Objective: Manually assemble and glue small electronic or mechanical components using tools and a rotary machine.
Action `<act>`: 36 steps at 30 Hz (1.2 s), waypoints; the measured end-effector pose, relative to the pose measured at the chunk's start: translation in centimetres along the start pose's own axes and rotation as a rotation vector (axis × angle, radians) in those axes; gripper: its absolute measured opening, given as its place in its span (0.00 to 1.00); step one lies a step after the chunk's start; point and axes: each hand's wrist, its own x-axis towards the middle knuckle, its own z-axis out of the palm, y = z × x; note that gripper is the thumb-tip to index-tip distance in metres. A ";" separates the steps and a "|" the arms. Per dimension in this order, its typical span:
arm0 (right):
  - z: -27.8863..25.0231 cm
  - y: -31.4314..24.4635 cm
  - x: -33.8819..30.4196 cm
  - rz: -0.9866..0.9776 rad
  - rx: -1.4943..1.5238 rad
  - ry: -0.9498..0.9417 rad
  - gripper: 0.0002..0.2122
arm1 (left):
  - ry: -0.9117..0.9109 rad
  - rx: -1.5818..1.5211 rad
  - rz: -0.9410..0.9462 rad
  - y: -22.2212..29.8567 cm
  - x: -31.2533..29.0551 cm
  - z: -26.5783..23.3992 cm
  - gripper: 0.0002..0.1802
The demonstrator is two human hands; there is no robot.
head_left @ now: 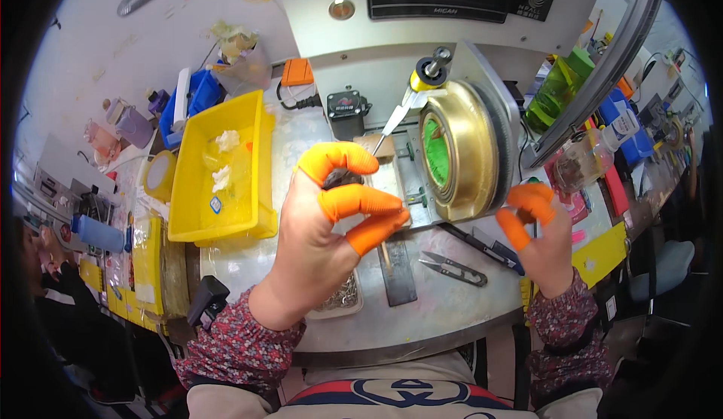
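Orange finger cots cover the fingertips of both my hands. My left hand (316,219) is raised over the bench with its thumb and fingers brought together in a pinch; anything between the tips is too small to make out. Just beyond its curved index finger is the thin tip of a pointed tool in a yellow-collared holder (426,76). My right hand (542,234), slightly blurred, curls its fingers toward the thumb beside a brass-coloured wheel (474,151) with a green centre. Thread snips (456,268) lie between my hands. A clear tray of small metal pieces (343,298) is partly behind my left wrist.
A yellow bin (267,185) with white scraps stands at the left. The wheel belongs to a grey machine (339,72) at the back. A dark flat bar (399,279) lies near the tray. Bottles, including a green one (557,91), crowd the right side.
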 end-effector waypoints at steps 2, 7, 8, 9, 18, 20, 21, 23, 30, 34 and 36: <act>-0.6 0.4 2.4 0.095 0.265 0.113 0.07 | -0.048 0.117 0.094 -0.6 2.1 0.1 0.13; 0.3 2.1 7.2 0.198 0.954 -0.366 0.12 | -0.142 0.191 0.190 -1.8 5.3 1.5 0.12; 0.5 2.3 7.7 0.154 1.020 -0.424 0.12 | -0.106 0.182 0.236 -2.0 5.7 1.9 0.12; 0.3 2.4 8.2 0.154 1.019 -0.413 0.12 | -0.070 0.171 0.281 -2.1 6.1 2.3 0.13; 1.4 2.4 8.9 -0.105 0.616 -0.363 0.09 | -0.036 0.247 0.424 -2.1 6.9 3.4 0.15; 1.8 2.7 8.3 -0.125 0.476 -0.233 0.09 | -0.030 0.240 0.432 -2.1 6.7 3.1 0.15; 1.8 2.7 7.9 -0.141 0.334 -0.101 0.09 | -0.016 0.298 0.436 -1.9 6.4 2.8 0.16; 0.8 2.0 6.5 -0.117 0.207 0.064 0.09 | 0.004 0.347 0.441 -1.4 5.4 2.5 0.17; -2.8 -2.7 1.9 -0.586 -0.253 0.354 0.12 | -0.377 -0.341 -0.048 4.0 1.2 1.5 0.17; -2.2 -4.4 0.8 -0.622 -0.140 0.289 0.12 | -0.408 -0.402 -0.104 4.7 0.4 2.3 0.12; -1.9 -5.0 0.2 -0.580 -0.100 0.251 0.12 | -0.313 -0.236 0.091 4.3 -0.1 2.6 0.12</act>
